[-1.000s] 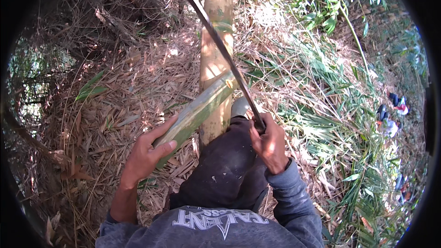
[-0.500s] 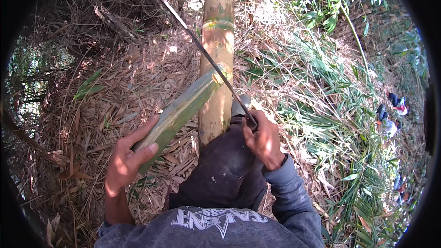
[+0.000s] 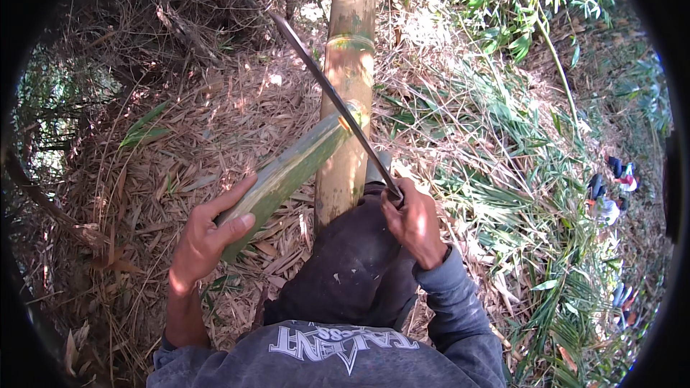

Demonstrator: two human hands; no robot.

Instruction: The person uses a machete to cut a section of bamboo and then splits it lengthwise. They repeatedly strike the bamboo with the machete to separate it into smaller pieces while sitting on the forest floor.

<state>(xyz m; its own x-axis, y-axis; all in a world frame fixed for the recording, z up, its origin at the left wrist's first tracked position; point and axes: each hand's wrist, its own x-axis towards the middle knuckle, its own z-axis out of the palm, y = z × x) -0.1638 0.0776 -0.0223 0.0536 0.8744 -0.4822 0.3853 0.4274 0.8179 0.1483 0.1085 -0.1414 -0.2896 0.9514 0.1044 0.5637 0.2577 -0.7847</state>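
My left hand (image 3: pixel 208 233) is closed round the near end of a green bamboo piece (image 3: pixel 291 176), thumb on top. The piece slants up to the right, its far end over a thick yellowish bamboo pole (image 3: pixel 350 72). In my right hand (image 3: pixel 415 221) is the handle of a long, dark machete (image 3: pixel 323 85); its handle is mostly covered by my fingers. The blade runs up to the left, crossing the bamboo piece's far end and passing over the pole. An orange-tinted cut spot shows at that end.
My dark-trousered leg (image 3: pixel 341 259) is at the pole's near end. Dry bamboo leaves (image 3: pixel 215 122) cover the ground, with green fronds (image 3: pixel 496 201) on the right. Tangled dry branches (image 3: pixel 165 7) stand at the far left. Several people (image 3: pixel 611 205) are at the far right.
The machete blade has turned slightly, showing more of its flat side. My left hand and the bamboo piece have shifted a little to the right in the picture.
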